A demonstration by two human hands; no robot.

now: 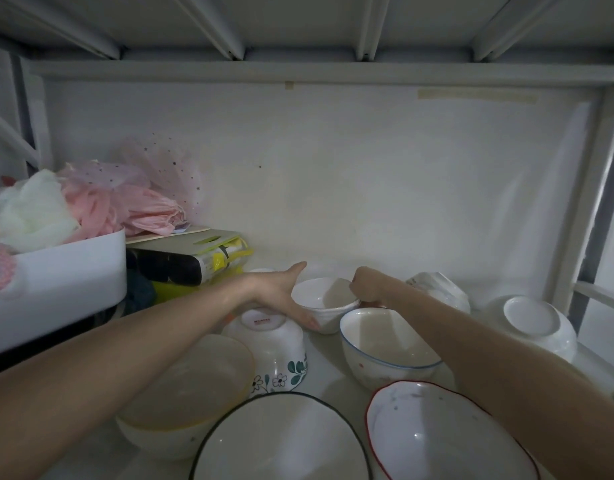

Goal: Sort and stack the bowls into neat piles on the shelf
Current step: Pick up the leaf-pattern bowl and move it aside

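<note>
A small white bowl [317, 299] stands upright at the middle of the shelf [324, 370]. My left hand [281, 292] wraps its left side and my right hand [368, 289] pinches its right rim. In front of it stands a blue-rimmed bowl [385, 344]. An upside-down flower-patterned bowl [274, 348] lies under my left wrist. A yellow-rimmed bowl [188, 393], a black-rimmed bowl [281, 441] and a red-rimmed bowl [437, 438] sit nearest me. An upside-down white bowl [534, 323] rests at the right, and more white bowls [440, 289] lie behind my right arm.
A white bin [59, 275] of pink and white fabric fills the left. Beside it lie dark and yellow packages [194, 261]. The white back wall [333, 185] stands close behind the bowls, the frame post [589, 202] bounds the right, and a shelf underside hangs overhead.
</note>
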